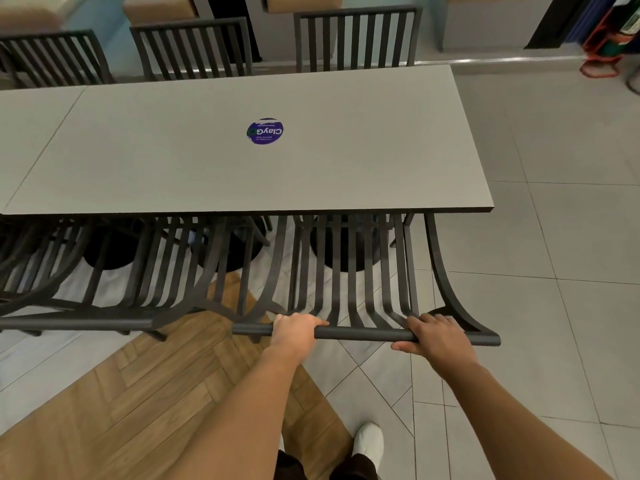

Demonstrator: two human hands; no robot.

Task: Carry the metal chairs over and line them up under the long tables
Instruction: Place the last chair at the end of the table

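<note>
**Both hands grip a slatted chair at the end of the long table**

The floor (pixel 540 237) is pale grey tile, with a patch of brown herringbone wood-look flooring (pixel 131 403) at the lower left. Across the middle runs the long grey rectangular table (pixel 242 168), its top butted against a second grey table top (pixel 24 133) on the left along a thin seam.

On the far side three dark metal slat-backed chairs (pixel 356 39) stand in a row, their backs rising just above the table's far edge. On the near side, the dark metal slatted chair (pixel 367 271) being handled sits at the table's right end, its seat partly under the table top and its rounded top rail (pixel 363 333) towards the person. Just to its left, a neighbouring dark slatted chair (pixel 104 289) is tucked under in the same way, its top rail nearly in line.

The left hand (pixel 294 332) is wrapped over the rail near its left end, fingers curled round it. The right hand (pixel 434 336) grasps the same rail near the right end, thumb beneath.

A white shoe (pixel 370 441) shows on the tile below. A round purple sticker (pixel 265 131) lies on the table top.
</note>
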